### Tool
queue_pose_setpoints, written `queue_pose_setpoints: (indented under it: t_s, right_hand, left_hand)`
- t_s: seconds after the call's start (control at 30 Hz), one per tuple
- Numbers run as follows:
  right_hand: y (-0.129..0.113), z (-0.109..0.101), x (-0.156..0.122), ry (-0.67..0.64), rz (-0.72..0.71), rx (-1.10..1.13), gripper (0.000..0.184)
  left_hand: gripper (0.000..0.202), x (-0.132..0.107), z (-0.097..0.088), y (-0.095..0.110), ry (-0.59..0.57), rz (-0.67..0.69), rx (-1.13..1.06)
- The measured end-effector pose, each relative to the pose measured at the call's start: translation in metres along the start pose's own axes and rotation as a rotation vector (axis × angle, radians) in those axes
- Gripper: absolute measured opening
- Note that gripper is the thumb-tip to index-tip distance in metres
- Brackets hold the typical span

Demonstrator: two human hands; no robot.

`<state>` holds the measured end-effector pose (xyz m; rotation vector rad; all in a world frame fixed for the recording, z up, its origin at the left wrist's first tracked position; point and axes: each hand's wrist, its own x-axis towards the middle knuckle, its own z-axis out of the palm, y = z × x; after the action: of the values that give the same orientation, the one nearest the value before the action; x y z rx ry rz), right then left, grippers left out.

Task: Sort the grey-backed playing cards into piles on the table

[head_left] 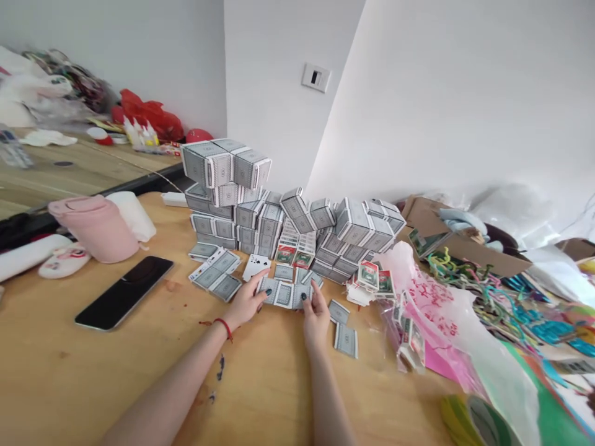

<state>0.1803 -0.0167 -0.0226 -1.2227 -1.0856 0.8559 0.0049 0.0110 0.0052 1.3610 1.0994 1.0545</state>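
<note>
A row of grey-backed playing cards [284, 293] lies fanned on the wooden table [93, 371]. My left hand [246, 303] pinches the left end of the row, and a red string is tied round its wrist. My right hand [316, 316] grips the row's right end with bent fingers. An ace of spades [255, 265] lies face up just behind my left hand. More loose cards [216, 279] are spread to the left, and two single cards [344, 331] rest right of my right hand. Behind stands a tall pile of grey card boxes [260, 210].
A black phone [124, 292] lies at the left, with a pink pouch [95, 226] and white items behind it. At the right are pink plastic bags [432, 310], a cardboard box [465, 244] and coloured strings [502, 297]. A wall corner rises behind.
</note>
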Motion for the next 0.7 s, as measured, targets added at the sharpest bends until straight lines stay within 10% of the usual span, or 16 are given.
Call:
queue_pose_setpoints:
  t_s: [0.7]
  right_hand:
    - [-0.013,0.007,-0.008,-0.174,0.151,0.228,0.042]
  left_hand:
    - [0.032,-0.008,0.01,-0.011,-0.095,-0.02,-0.014]
